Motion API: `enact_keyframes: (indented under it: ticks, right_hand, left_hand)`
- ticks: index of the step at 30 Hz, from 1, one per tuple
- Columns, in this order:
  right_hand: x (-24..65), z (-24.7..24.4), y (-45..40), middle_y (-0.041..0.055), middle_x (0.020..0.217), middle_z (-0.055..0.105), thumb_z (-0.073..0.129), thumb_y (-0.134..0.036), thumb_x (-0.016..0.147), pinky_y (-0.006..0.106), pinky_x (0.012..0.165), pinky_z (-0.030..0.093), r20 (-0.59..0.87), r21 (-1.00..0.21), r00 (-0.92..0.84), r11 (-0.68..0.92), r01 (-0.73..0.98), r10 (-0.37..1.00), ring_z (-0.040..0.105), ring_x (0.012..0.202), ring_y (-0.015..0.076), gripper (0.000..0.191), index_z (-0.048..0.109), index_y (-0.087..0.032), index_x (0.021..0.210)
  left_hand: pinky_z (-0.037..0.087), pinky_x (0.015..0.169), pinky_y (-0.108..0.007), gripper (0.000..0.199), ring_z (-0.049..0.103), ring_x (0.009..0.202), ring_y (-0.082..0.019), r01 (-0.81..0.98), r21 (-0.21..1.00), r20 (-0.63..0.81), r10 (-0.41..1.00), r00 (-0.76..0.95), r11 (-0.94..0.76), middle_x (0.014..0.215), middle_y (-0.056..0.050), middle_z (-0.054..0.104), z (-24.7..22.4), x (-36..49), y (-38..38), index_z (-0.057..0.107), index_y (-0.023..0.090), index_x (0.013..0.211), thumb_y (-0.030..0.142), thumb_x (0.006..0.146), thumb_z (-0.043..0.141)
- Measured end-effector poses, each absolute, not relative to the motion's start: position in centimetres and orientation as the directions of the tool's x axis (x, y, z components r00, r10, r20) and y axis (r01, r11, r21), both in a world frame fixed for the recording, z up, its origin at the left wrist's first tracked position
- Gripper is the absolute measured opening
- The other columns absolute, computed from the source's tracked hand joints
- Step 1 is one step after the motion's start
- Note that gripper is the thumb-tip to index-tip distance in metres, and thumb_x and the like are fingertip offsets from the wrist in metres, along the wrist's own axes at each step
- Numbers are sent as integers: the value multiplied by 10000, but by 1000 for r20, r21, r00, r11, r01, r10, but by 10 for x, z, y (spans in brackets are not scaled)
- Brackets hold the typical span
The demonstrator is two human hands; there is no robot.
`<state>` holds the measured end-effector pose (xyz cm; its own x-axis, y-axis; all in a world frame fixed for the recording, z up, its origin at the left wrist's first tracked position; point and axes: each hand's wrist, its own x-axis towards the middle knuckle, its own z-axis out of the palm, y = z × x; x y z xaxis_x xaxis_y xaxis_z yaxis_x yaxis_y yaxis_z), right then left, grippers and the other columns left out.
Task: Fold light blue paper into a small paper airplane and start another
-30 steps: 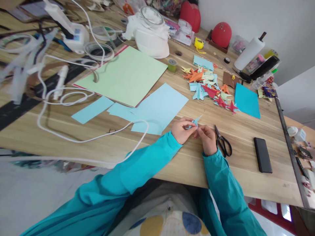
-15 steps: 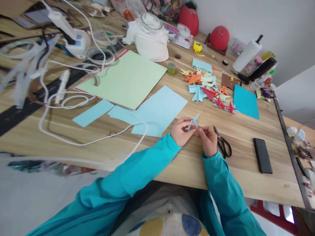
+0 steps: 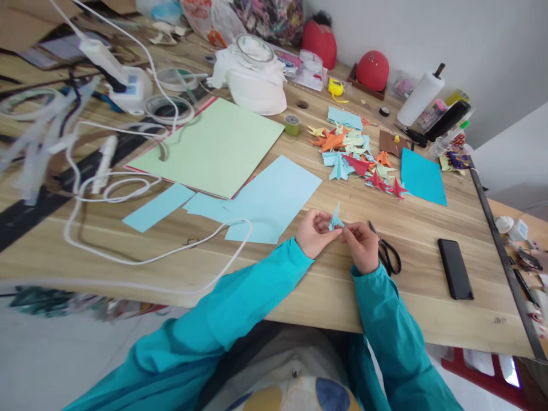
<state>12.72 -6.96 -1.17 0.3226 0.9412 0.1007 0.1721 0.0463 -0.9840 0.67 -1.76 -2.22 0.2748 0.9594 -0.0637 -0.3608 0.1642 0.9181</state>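
A small light-blue folded paper figure (image 3: pixel 336 219) with a thin upright point is pinched between both hands above the table. My left hand (image 3: pixel 315 233) grips it from the left, thumb and fingers closed. From the right, my right hand (image 3: pixel 362 245) pinches its lower edge with fingertips and thumb. Black-handled scissors (image 3: pixel 389 254) lie just beside the right hand, partly hidden by it. Light-blue paper sheets (image 3: pixel 278 194) lie beyond the left hand. Further back is a pile of folded paper figures (image 3: pixel 355 157) in orange, red, yellow and blue.
A black phone (image 3: pixel 455 269) lies to the right. A white cable (image 3: pixel 171 264) loops across the left side. Pale green paper (image 3: pixel 214 145) and a bright blue sheet (image 3: pixel 423 177) lie further back, with a thread spool (image 3: pixel 292 125) between them.
The paper figure has turned so its thin point stands more upright. Both hands stay close together on it. The camera view has shifted slightly.
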Motion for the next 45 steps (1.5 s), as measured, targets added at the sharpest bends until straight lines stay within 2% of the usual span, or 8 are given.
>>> enact_keyframes:
  ticks: [4, 11, 17, 22, 26, 34, 40, 45]
  right_hand:
    - [127, -9, -71, -8, 550, 619, 649, -332, 747, 253, 536, 453, 78, -987, 250, 40, 155, 965, 562, 510, 112, 173, 618, -175, 681]
    - [124, -7, -68, -12, 505, 628, 718, -318, 661, 254, 492, 449, -69, -994, 318, -38, -102, 945, 556, 456, 113, 162, 650, -170, 656]
    - [122, -7, -66, -7, 496, 612, 727, -279, 640, 225, 472, 407, -224, -902, 198, -127, -412, 954, 547, 481, 108, 133, 655, -168, 625]
    - [121, -3, -65, -3, 496, 580, 734, -259, 622, 216, 452, 380, -299, -822, 94, -206, -531, 950, 546, 507, 116, 139, 638, -166, 584]
    - [123, -3, -65, -9, 490, 541, 722, -276, 635, 228, 464, 382, -293, -801, 34, -225, -554, 956, 518, 498, 113, 194, 592, -172, 536]
    - [127, -7, -66, -44, 481, 455, 683, -349, 667, 290, 535, 441, -240, -851, 39, -191, -489, 970, 455, 459, 106, 267, 503, -197, 543]
    - [122, -7, -66, -21, 513, 560, 689, -353, 684, 266, 527, 419, -179, -921, 151, -112, -373, 972, 531, 521, 124, 223, 558, -186, 615]
    - [123, -5, -67, -37, 493, 555, 686, -331, 687, 247, 504, 389, -148, -911, 214, -49, -409, 966, 507, 468, 104, 208, 564, -184, 606]
  left_hand:
    - [499, 604, -256, 476, 629, 628, -127, -371, 901, -108, 945, 307, 223, 690, 9, 648, -22, 7, -16, 454, 162, 823, 257, 512, 802]
    - [501, 538, -259, 478, 602, 505, -111, -420, 858, -152, 927, 343, 296, 631, 29, 647, -22, 7, -16, 481, 149, 802, 311, 500, 815]
    - [469, 469, -226, 487, 589, 469, -111, -480, 747, -275, 870, 408, 461, 592, 20, 644, -21, 7, -15, 495, 139, 793, 246, 467, 840]
    - [470, 478, -209, 374, 600, 491, -115, -487, 594, -353, 752, 557, 640, 569, -9, 640, -19, 3, -13, 514, 127, 781, 119, 537, 797]
    - [477, 500, -206, 285, 605, 511, -108, -483, 516, -380, 694, 612, 708, 578, -13, 636, -20, 1, -12, 533, 123, 769, 60, 593, 748]
    - [474, 501, -230, 325, 603, 519, -113, -499, 509, -401, 706, 583, 701, 605, -3, 640, -20, 1, -11, 546, 138, 762, 91, 552, 790]
    - [463, 478, -232, 399, 583, 479, -107, -494, 610, -369, 774, 515, 620, 574, 14, 633, -18, 3, -12, 522, 138, 770, 159, 509, 823]
    - [473, 494, -233, 472, 594, 494, -106, -490, 646, -358, 798, 484, 586, 574, 25, 633, -18, 5, -12, 512, 136, 767, 218, 447, 849]
